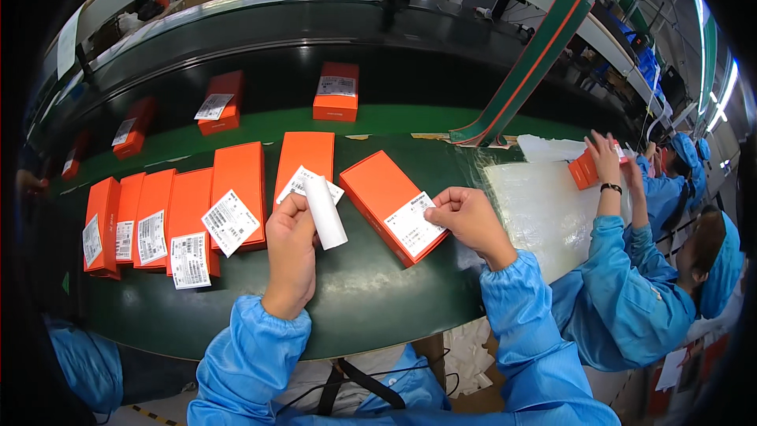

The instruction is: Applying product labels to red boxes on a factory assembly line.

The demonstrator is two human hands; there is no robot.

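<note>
My left hand (pixel 289 246) is closed round a curled strip of white labels (pixel 326 214), held up over the green bench. With thumb and fingers pinched, my right hand (pixel 475 225) grips the right edge of a white printed label (pixel 410 226). That label lies across the near end of an orange box (pixel 378 182), which sits tilted on the bench. Behind my left hand stands another orange box (pixel 306 150) with a label partly hidden by the strip. To the left, several orange boxes (pixel 238 170) stand in a row, their labels hanging over the near edges.
Further back, several labelled orange boxes (pixel 337 92) rest on a dark conveyor belt (pixel 268 83). A green post (pixel 524 63) rises at the bench's far edge. On the right, a co-worker (pixel 631 300) in blue handles orange boxes (pixel 584 170) beside a plastic-covered surface (pixel 530 213).
</note>
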